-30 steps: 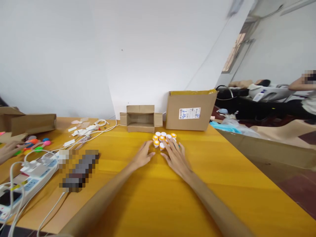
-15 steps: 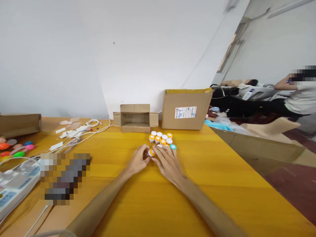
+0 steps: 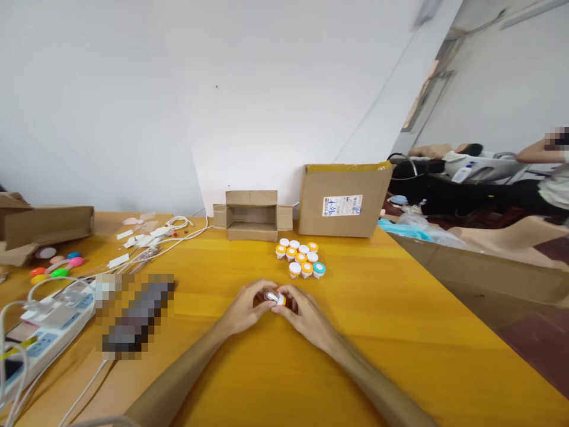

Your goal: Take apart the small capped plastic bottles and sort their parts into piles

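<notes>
Between my two hands a small clear jar with an orange-and-white lid (image 3: pixel 275 298) lies tilted on its side. The fingers of my left hand (image 3: pixel 248 308) are closed round its clear end. My right hand (image 3: pixel 306 311) pinches the lid end with thumb and fingers. Just beyond, a cluster of similar small jars (image 3: pixel 301 257) stands upright on the table (image 3: pixel 249 379). Their lids are white or orange, and one jar has a teal lid (image 3: pixel 319 269). What is inside the held jar is too small to make out.
An open cardboard box (image 3: pixel 251 216) stands behind the jars, beside a taped, labelled carton (image 3: pixel 344 201). At left are a power strip (image 3: pixel 48 341), white cables (image 3: pixel 178 222), paper scraps (image 3: pixel 149 237), a blurred dark object (image 3: pixel 140 314) and coloured plastic pieces (image 3: pixel 59 273). A person (image 3: pixel 553 178) sits at far right.
The orange-lidded jar has come off the cluster toward me and tipped onto its side. My right hand has moved from over the jars onto its lid end.
</notes>
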`<action>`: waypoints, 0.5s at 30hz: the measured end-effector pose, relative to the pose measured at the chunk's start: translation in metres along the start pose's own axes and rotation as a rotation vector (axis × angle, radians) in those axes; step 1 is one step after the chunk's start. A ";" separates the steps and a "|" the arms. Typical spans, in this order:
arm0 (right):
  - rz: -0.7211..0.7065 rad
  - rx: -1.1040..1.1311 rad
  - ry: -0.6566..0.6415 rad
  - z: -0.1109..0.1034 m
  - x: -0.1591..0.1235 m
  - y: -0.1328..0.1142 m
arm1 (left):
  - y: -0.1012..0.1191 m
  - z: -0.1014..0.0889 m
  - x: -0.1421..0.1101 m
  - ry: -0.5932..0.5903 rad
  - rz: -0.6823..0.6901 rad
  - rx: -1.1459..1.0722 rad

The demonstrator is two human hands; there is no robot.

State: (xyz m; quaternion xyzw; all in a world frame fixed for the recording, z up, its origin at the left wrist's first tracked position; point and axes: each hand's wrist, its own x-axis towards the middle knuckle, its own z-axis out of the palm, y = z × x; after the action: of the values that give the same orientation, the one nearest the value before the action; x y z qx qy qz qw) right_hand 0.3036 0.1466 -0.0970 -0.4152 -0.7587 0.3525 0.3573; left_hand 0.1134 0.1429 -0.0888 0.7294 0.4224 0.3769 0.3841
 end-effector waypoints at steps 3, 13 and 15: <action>0.004 0.013 0.018 0.002 -0.001 0.002 | 0.007 -0.001 -0.003 -0.037 0.035 0.100; 0.006 -0.033 0.038 0.008 -0.002 0.007 | 0.008 0.009 -0.005 0.048 -0.133 0.451; 0.001 0.008 0.044 0.007 -0.001 0.008 | 0.008 0.008 -0.006 0.059 -0.113 0.440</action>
State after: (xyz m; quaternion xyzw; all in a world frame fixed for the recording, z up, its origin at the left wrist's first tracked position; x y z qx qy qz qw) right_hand 0.3009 0.1467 -0.1073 -0.4216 -0.7491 0.3466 0.3754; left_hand 0.1212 0.1332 -0.0870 0.7594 0.5455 0.2749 0.2238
